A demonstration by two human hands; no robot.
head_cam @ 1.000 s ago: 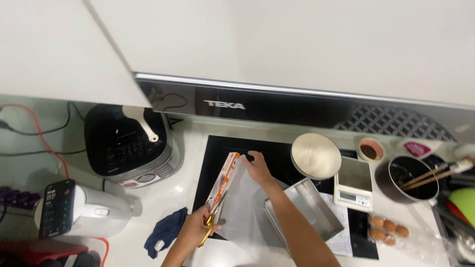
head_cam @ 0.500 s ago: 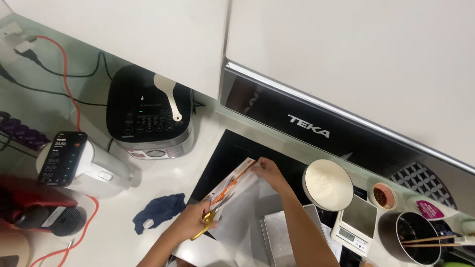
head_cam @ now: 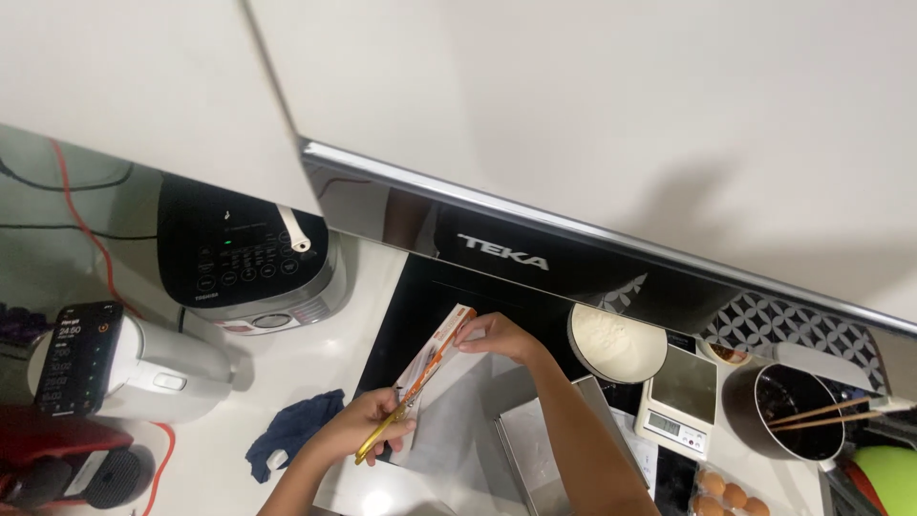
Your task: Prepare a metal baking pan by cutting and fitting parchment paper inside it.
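The person stands at the counter (head_cam: 315,368) and is part-way through cutting a sheet of grey baking paper (head_cam: 457,420) that lies over the dark cooktop (head_cam: 420,315). The left hand (head_cam: 358,430) is closed around a pair of yellow-handled scissors (head_cam: 382,435), whose blades point up along the left edge of the sheet. The right hand (head_cam: 497,336) pinches the far end of a narrow strip (head_cam: 435,354), orange along one side, and holds it taut and lifted off the sheet. The cut looks about midway, to my eye: the blades sit near the lower end of the strip, with its length ahead of them.

Just right of the sheet sits a rectangular metal loaf tin (head_cam: 535,454), partly hidden by the right forearm. Beyond it are a round bowl of flour (head_cam: 616,342), a small kitchen scale (head_cam: 678,401) and a dark pot with chopsticks (head_cam: 788,411). A blue cloth (head_cam: 291,435) lies on the counter to the left, near a black rice cooker (head_cam: 248,263).

The next snip calls for keeping the strip tight and the blades in line with that edge.
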